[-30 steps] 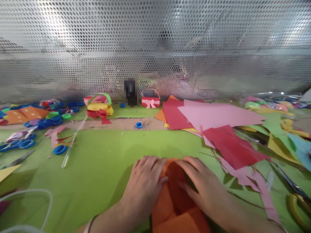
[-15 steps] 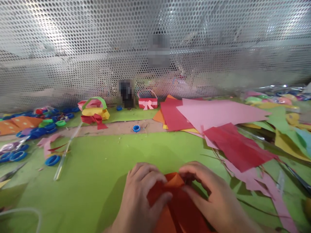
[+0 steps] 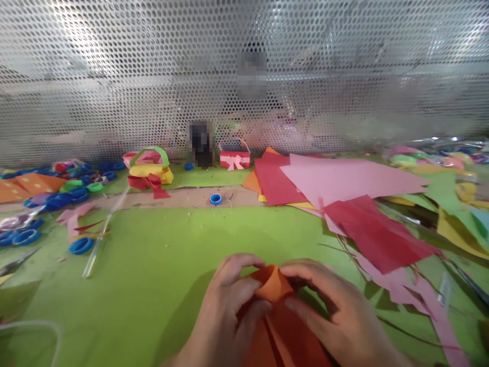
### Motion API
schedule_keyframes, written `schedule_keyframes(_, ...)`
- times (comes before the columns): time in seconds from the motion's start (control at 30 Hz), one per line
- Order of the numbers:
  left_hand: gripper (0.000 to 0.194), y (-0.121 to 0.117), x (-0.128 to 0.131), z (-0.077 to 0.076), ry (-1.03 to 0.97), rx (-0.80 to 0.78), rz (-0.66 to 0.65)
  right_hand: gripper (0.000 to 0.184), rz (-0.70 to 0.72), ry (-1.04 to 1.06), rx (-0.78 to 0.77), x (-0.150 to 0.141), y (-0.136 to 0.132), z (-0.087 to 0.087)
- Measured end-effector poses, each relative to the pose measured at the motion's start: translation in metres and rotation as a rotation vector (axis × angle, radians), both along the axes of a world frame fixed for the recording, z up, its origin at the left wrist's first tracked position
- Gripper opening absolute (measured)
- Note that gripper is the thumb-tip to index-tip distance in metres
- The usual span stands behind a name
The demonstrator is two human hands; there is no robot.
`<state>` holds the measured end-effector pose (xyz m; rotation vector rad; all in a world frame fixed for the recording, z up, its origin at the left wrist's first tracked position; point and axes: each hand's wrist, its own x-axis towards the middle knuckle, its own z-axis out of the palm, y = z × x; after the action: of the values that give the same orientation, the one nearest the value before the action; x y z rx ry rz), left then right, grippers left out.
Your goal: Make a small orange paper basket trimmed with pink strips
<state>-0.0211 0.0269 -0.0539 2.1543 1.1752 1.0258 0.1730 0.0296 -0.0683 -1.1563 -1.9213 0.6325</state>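
Note:
A folded sheet of orange paper [image 3: 294,331] lies between my hands at the bottom of the view, a gap running down its middle. My left hand [image 3: 233,306] grips its upper left side with thumb and fingers. On the other side, my right hand [image 3: 332,306] pinches the upper right edge, thumb on top. Between the fingertips the top end of the paper stands up in a pointed, opened fold. The lower end of the sheet is cut off by the frame.
Pink paper [image 3: 347,176] and red paper [image 3: 378,234] lie at the right, with pink scraps [image 3: 397,285] below. A yellow paper basket [image 3: 148,173] and a red one [image 3: 235,159] stand at the back. Blue rings [image 3: 81,246] and a clear stick [image 3: 103,234] lie left. A perforated metal screen [image 3: 153,76] rises behind.
The top fold of the orange paper has been spread and raised to a point. My left fingers have shifted up and right around its edge; the right hand stays near the same place.

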Motion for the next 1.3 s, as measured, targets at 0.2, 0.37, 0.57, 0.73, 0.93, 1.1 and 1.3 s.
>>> schedule_keyframes(0.2, 0.012, -0.002, -0.001, 0.003, -0.009, 0.095, -0.054, 0.023, 0.074, 0.019, -0.023, 0.002, -0.001, 0.001)
schedule_keyframes(0.37, 0.011, -0.003, -0.001, 0.003, -0.006, 0.176, -0.087, 0.017, 0.13, 0.075, -0.038, 0.0, 0.0, 0.005)
schedule_keyframes(0.57, 0.025, -0.01, -0.002, 0.011, -0.083, 0.137, -0.018, 0.02, 0.15, 0.161, 0.018, -0.002, 0.003, 0.006)
schedule_keyframes(0.73, 0.015, 0.002, -0.001, 0.016, -0.027, 0.1, 0.099, 0.022, 0.173, 0.096, 0.104, -0.001, 0.001, 0.01)
schedule_keyframes(0.93, 0.007, 0.008, 0.006, 0.02, 0.089, -0.15, 0.035, 0.023, 0.221, 0.041, 0.139, 0.002, -0.003, 0.015)
schedule_keyframes(1.1, 0.011, 0.004, 0.007, 0.027, 0.064, -0.202, 0.032, 0.017, 0.227, 0.069, 0.093, 0.001, -0.002, 0.017)
schedule_keyframes(1.3, 0.013, 0.002, 0.009, 0.025, 0.015, -0.232, 0.039, 0.008, 0.155, 0.177, -0.16, -0.002, -0.004, 0.017)
